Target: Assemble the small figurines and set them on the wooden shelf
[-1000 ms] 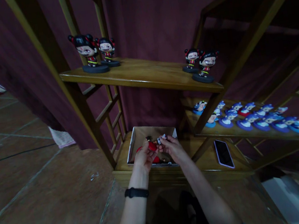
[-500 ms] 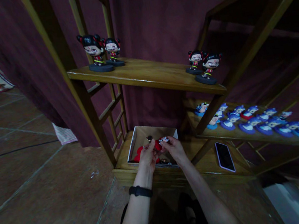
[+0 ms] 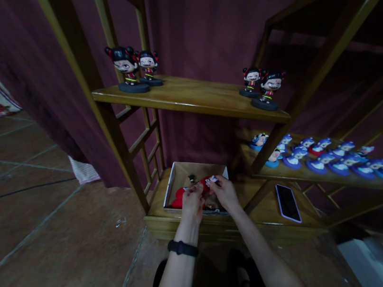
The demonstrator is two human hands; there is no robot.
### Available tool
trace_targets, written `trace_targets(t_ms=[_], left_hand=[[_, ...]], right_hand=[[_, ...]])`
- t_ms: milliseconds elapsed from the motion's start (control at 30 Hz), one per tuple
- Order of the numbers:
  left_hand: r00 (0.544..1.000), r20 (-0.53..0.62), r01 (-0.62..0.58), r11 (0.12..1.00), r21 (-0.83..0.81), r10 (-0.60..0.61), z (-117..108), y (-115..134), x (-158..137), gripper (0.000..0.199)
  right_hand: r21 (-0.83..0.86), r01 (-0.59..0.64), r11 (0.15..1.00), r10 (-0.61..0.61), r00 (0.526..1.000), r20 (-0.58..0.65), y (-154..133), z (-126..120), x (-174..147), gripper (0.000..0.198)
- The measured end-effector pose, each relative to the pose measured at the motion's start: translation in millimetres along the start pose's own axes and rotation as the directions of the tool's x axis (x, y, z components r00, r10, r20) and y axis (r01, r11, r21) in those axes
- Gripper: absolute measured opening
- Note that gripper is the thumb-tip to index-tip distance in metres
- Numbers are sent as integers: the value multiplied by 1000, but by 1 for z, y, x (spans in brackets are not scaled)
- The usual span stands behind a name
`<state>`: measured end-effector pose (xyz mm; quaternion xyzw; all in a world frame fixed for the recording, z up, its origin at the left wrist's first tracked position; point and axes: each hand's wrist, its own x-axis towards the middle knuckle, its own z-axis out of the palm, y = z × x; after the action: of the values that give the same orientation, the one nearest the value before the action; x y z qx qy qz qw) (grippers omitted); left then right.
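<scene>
And now, over the box (image 3: 204, 166), a figure (image 3: 205, 183) is pinched in the right hand's (image 3: 226, 193) fingers; whether it is gripped by the curled left hand (image 3: 192, 202) cannot be told; 4 dolls (image 3: 125, 66) are shelved above

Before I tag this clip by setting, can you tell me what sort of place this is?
Probably a display corner, perhaps in a shop or showroom; I can't tell which. Wooden shelves hold grouped figurines, a dark curtain hangs behind, and the floor looks tiled.
</scene>
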<state>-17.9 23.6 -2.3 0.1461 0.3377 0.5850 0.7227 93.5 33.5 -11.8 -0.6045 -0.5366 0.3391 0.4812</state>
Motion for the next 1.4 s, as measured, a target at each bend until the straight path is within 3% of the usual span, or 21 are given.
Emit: trace_targets(t_ms=[300, 500, 633, 1100, 1300, 1400], left_hand=[[998, -60, 15, 1000, -15, -16, -2, -2, -1, 16], [989, -91, -114, 993, 26, 116, 1, -15, 0, 29], [983, -92, -154, 986, 60, 159, 1, -16, 0, 32], [991, -112, 86, 991, 98, -75, -12, -3, -3, 11], [978, -152, 164, 975, 152, -141, -13, 0, -2, 9], [968, -166, 209, 971, 119, -189, -14, 3, 0, 5]], right_hand=[[-145, 108, 983, -119, 991, -65, 2, 3, -7, 23], [-134, 106, 985, -125, 983, -138, 5, 7, -7, 22], [-93, 136, 986, -146, 982, -118, 6, 7, -7, 22], [-217, 295, 931, -268, 953, 144, -2, -9, -11, 12], [-30, 212, 977, -204, 964, 173, 12, -6, -12, 20], [111, 70, 991, -82, 991, 107, 15, -12, -16, 32]])
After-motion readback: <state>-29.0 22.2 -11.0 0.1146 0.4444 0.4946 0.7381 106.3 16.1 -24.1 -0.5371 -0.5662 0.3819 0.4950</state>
